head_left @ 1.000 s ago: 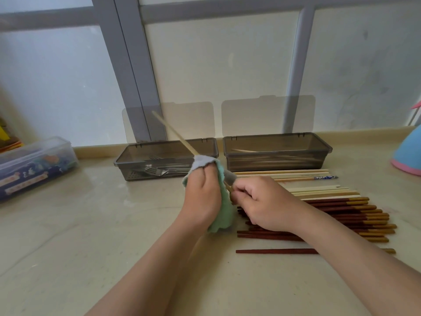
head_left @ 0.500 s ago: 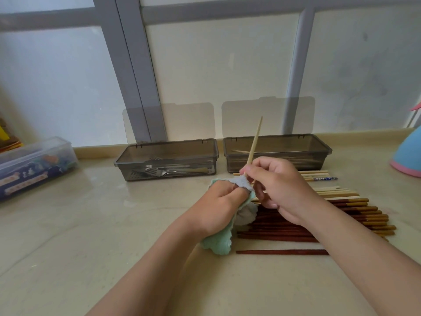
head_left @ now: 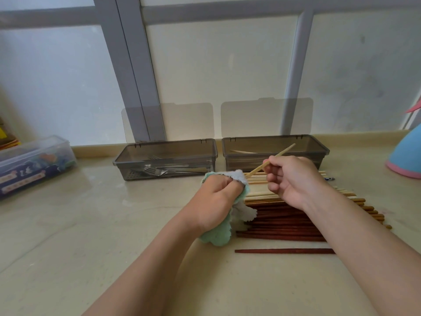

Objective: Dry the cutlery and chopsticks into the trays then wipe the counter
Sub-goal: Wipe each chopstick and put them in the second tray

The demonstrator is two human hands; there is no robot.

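Note:
My left hand [head_left: 214, 201] grips a bunched green and grey cloth [head_left: 218, 238]. My right hand [head_left: 293, 179] pinches a pale bamboo chopstick [head_left: 283, 152] whose lower end reaches the cloth while its upper end points up-right over the right tray. A row of pale and dark red chopsticks [head_left: 284, 222] lies on the counter under my right wrist, with one dark chopstick [head_left: 284, 251] apart at the front. The left grey tray [head_left: 166, 147] holds forks and other cutlery [head_left: 159, 171]. One pale chopstick lies in the right grey tray [head_left: 273, 142].
Both trays have clear lids [head_left: 266, 117] standing open against the frosted window. A clear plastic box [head_left: 32, 163] with colourful contents sits at the far left. A blue and pink object [head_left: 407, 156] stands at the right edge. The beige counter [head_left: 91, 224] stretches to the left.
The chopstick went from leaning up-left out of the cloth, to nearly upright, to tilting up-right over the right tray. My right hand moved right and back; my left hand with the cloth lowered.

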